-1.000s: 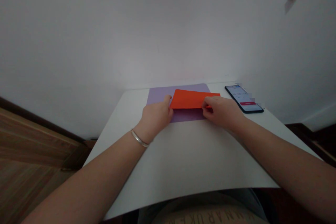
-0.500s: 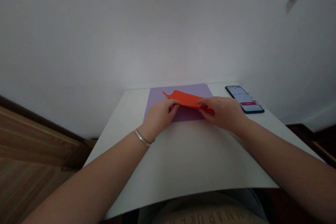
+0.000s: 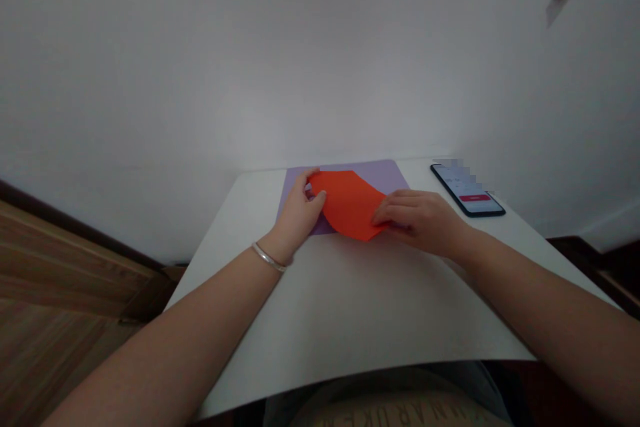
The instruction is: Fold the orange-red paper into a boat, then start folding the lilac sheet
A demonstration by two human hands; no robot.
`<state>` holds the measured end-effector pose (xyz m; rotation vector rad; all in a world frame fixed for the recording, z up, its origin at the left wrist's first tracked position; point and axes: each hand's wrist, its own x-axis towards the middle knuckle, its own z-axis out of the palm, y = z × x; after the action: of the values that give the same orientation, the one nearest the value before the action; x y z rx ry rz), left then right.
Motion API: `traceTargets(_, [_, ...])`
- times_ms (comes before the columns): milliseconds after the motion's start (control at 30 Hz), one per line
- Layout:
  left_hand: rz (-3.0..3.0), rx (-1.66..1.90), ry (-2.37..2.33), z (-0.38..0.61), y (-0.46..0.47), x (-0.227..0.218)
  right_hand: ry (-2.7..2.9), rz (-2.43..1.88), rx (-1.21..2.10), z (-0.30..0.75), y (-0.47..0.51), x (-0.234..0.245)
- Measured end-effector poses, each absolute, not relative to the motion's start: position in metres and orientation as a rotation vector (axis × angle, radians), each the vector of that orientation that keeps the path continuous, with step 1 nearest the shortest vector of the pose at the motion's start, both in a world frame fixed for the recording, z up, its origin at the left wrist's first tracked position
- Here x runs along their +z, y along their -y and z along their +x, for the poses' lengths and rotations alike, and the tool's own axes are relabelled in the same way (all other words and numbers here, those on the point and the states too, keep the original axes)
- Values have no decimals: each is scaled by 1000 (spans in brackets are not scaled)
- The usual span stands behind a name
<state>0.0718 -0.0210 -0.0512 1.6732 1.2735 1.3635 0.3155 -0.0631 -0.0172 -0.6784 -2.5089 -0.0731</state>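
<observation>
An orange sheet of paper (image 3: 350, 205) is held between both hands, bowed and tilted over a purple mat (image 3: 383, 173). My left hand (image 3: 300, 207) grips its left edge, thumb on the near face and fingers behind. At the right end, my right hand (image 3: 420, 217) pinches the paper, its thumb partly hidden under the sheet. The paper's near corner hangs past the mat's front edge.
A phone (image 3: 467, 190) with a lit screen lies on the white table (image 3: 360, 307), right of the mat. Behind the table rises a plain wall (image 3: 320, 67). Wooden panelling (image 3: 65, 287) stands at the lower left.
The orange paper has turned from a nearly edge-on folded shape to a wider face towards me. My left hand has shifted to its left edge; my right hand still holds the right end.
</observation>
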Motion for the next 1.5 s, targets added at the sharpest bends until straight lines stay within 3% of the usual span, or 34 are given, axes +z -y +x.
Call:
traceTargets(133, [1567,1434,-1162,74,15,-47,2468,-623,-108,306,65,-16])
traceTargets(533, [1870,1129,-796,91,53,-34,2211,-855,-285,304,61,-20])
traceTargets(867, [1801,1223,-891,99,55,-39,2096,-1078,-346,303,66,-21])
traceTargets(1500, [1483,1248,-989,101,54,-38,1922,-1096,-79,313,44,-35])
